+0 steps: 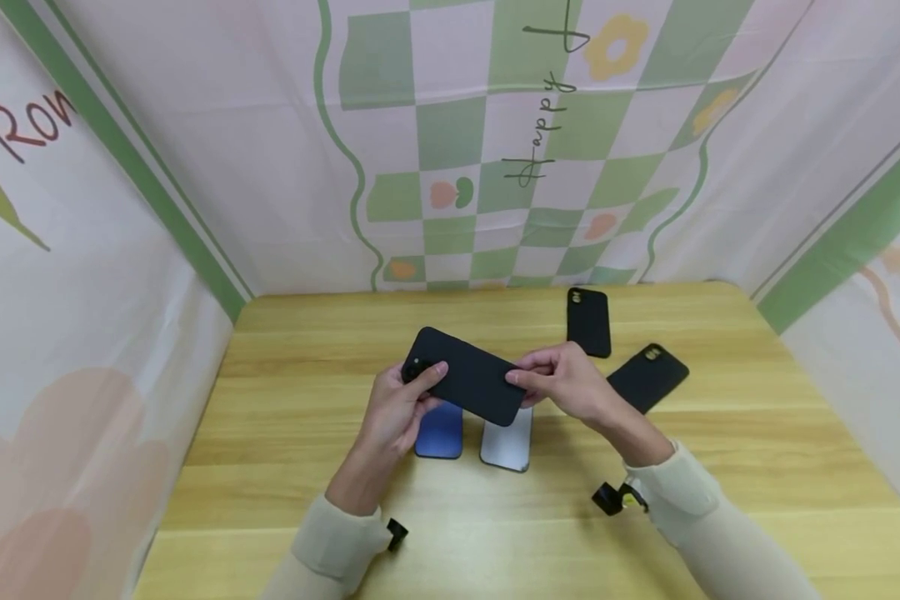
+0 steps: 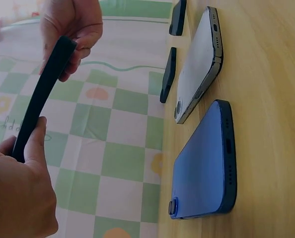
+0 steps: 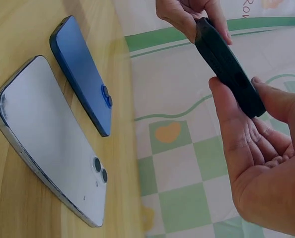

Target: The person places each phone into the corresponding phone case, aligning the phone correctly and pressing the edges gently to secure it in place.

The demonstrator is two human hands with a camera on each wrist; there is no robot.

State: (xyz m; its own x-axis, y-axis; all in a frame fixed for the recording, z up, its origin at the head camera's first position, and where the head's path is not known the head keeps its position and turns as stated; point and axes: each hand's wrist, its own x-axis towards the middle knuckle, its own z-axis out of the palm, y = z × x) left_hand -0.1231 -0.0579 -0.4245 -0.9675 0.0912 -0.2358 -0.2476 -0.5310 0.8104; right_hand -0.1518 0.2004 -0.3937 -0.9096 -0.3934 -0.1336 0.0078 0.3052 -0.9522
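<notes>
Both hands hold a black phone (image 1: 471,379) tilted above the table, its back and camera end showing in the head view. My left hand (image 1: 390,412) grips the camera end, thumb on the back. At the opposite end my right hand (image 1: 573,385) pinches a corner between thumb and fingers. In the wrist views the phone (image 2: 42,96) looks thick at its edge; whether it wears a case I cannot tell. Below lie a blue phone (image 1: 438,435) and a white phone (image 1: 506,443), backs up, partly hidden by the held phone and left hand in the head view.
Two black phone cases with camera cutouts lie at the right: one case (image 1: 589,325) near the back edge, another case (image 1: 651,380) closer, partly behind the right wrist. The wooden table (image 1: 285,467) meets a printed cloth (image 1: 450,133) at the back; cloth also hangs at both sides.
</notes>
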